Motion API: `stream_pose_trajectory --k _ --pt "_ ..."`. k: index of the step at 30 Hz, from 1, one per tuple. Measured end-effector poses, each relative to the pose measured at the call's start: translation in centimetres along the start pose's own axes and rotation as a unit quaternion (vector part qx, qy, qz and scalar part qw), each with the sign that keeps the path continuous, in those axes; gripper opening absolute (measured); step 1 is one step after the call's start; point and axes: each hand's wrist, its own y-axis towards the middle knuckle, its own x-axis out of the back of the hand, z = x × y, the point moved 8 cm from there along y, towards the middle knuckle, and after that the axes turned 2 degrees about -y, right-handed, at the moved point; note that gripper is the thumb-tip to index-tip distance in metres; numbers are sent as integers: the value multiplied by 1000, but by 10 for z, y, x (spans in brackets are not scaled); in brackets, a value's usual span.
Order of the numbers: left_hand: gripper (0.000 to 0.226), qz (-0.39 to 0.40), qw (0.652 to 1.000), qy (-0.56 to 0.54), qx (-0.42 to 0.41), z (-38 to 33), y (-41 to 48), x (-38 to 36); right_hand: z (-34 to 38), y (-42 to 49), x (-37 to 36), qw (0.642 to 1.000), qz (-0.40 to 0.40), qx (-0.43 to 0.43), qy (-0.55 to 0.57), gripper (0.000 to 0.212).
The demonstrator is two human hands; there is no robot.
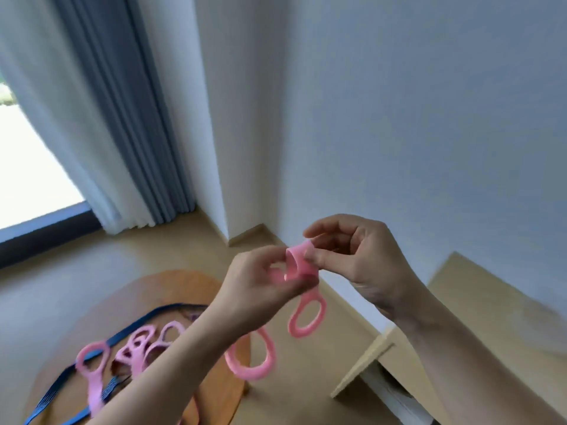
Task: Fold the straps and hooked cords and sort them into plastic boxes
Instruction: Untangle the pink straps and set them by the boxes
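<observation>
I'm in a room at home: a grey-blue curtain (122,118) and white sheer (46,87) hang to the pale wood floor (138,253) by a tall window (30,179), with plain white walls (399,118) and a small round wooden tabletop (171,286) below me.

Bright daylight from the window (27,167) at 9 o'clock, pane blown out white. The wall (429,118) evenly lit, cool cast. Shadows soft and faint. Whole frame soft; motion smear strongest on the curtain (101,118) at 10 o'clock and the bench (460,302) at 4 o'clock. Verticals bow toward the edges. Least blurred: the pink strap (299,263) at centre.
</observation>
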Motion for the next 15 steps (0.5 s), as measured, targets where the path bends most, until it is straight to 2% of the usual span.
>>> stream_pose_trajectory --k 2,4,6,7,8,9,12,15 --pt "39 14 998 -67 16 -24 12 -43 -4 -25 53 999 -51 5 -8 30" --pt "29 52 989 -137 30 -47 20 -88 -24 -53 107 993 -89 -7 -76 54" --pt "14 116 972 -199 37 -70 24 -139 -60 -84 139 990 -38 -70 -118 76" --pt "18 146 964 -219 34 -79 24 -164 -83 -102 146 990 3 -109 -91 76" --pt "23 168 958 -231 36 -86 24 -190 -104 -120 153 989 23 -141 -47 66" --pt "26 183 954 -236 43 -90 25 -214 -123 -137 164 986 6 -163 -9 51" --pt "20 186 950 -232 91 -86 28 -276 -175 -191 216 963 -172 -204 43 16" --pt "4 191 953 -177 153 -56 35 -329 -213 -248 259 919 -275 -262 102 8"
